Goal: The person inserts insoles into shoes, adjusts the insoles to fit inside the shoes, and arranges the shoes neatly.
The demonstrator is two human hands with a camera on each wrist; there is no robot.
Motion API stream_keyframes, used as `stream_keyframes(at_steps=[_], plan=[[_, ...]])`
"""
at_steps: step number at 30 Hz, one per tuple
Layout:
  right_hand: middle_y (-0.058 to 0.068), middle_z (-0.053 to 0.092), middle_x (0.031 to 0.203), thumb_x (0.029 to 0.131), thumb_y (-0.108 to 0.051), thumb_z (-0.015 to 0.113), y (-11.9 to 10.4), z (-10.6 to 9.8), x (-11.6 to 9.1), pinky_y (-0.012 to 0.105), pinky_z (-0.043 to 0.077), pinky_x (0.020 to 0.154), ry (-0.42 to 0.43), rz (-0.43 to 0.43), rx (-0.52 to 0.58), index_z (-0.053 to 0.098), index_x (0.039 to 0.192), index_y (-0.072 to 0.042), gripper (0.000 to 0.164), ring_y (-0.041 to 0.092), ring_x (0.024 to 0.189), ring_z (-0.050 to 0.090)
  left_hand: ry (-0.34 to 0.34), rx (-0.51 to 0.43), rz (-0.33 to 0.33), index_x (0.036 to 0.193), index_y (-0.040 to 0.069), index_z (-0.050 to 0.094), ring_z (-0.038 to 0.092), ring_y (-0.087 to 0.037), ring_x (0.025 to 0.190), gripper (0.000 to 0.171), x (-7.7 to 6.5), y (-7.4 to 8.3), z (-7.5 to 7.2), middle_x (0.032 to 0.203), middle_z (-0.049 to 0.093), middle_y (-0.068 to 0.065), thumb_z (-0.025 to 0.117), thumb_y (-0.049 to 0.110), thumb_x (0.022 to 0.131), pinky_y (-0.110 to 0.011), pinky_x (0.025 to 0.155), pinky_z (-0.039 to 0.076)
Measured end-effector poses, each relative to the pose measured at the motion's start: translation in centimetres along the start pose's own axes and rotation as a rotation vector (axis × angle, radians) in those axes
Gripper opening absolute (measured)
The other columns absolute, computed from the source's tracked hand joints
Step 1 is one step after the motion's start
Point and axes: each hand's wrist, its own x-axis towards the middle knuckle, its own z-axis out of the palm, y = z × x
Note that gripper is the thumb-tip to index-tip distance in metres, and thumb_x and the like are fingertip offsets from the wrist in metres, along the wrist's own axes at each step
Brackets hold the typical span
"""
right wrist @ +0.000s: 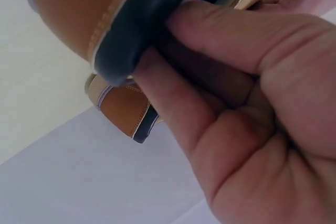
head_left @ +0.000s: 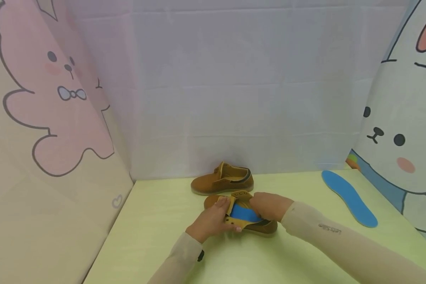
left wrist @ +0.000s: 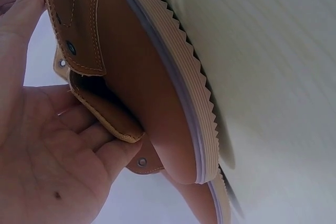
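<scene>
A brown lace-less shoe (head_left: 264, 228) lies on the table with its toe to the left and its mouth spread wide. Inside it shows the middle of a blue insole (head_left: 242, 213). My left hand (head_left: 211, 221) grips the front of the shoe, thumb at an eyelet flap and fingers around the tongue (left wrist: 102, 109), which is folded forward. At the heel, my right hand (head_left: 269, 206) reaches into the opening with thumb and forefinger on the insole's back end, which they hide. Those fingers lie right beside the dark padded collar (right wrist: 131, 32) in the right wrist view.
Just behind stands the matching brown shoe (head_left: 207, 184), toe also to the left. A second blue insole (head_left: 351, 200) lies flat on the pale yellow table (head_left: 145, 228) at the right. Printed cloth walls (head_left: 248, 98) border the back and both sides.
</scene>
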Motion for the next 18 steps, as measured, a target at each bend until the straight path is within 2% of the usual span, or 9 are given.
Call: stream_keyframes(at_steps=[4, 8, 12, 18], plan=[[-0.002, 0.048, 0.065, 0.084, -0.004, 0.064, -0.11, 0.19, 0.19, 0.025, 0.040, 0.054, -0.004, 0.018, -0.058, 0.055, 0.071, -0.014, 0.019, 0.011, 0.057, 0.043, -0.004, 0.002, 0.003, 0.147, 0.007, 0.023, 0.026, -0.027, 0.134, 0.111, 0.01, 0.12, -0.11, 0.151, 0.023, -0.012, 0.048, 0.082, 0.069, -0.040, 0.102, 0.034], [-0.003, 0.048, 0.064, 0.083, -0.002, 0.063, -0.06, 0.21, 0.12, 0.025, 0.040, 0.053, -0.013, 0.023, -0.014, 0.055, 0.070, -0.015, 0.020, 0.012, 0.056, 0.042, -0.007, -0.003, -0.005, 0.147, 0.007, 0.023, 0.025, -0.026, 0.135, 0.111, 0.00, 0.24, -0.25, 0.151, 0.024, -0.011, 0.049, 0.081, 0.069, -0.039, 0.103, 0.033], [-0.003, 0.048, 0.066, 0.082, -0.001, 0.063, -0.09, 0.14, -0.21, 0.025, 0.041, 0.055, -0.034, 0.005, -0.004, 0.055, 0.070, -0.014, 0.020, 0.011, 0.057, 0.042, -0.003, 0.001, -0.002, 0.147, 0.007, 0.024, 0.025, -0.025, 0.135, 0.111, 0.03, 0.19, -0.17, 0.150, 0.024, -0.011, 0.048, 0.082, 0.069, -0.039, 0.103, 0.033], [-0.004, 0.048, 0.069, 0.082, -0.003, 0.064, -0.10, 0.44, -0.41, 0.025, 0.043, 0.058, -0.046, -0.024, -0.068, 0.055, 0.070, -0.014, 0.018, 0.012, 0.061, 0.042, 0.016, 0.020, 0.009, 0.146, 0.006, 0.025, 0.027, -0.026, 0.134, 0.111, 0.05, 0.15, 0.08, 0.150, 0.026, -0.013, 0.047, 0.082, 0.069, -0.039, 0.102, 0.035]])
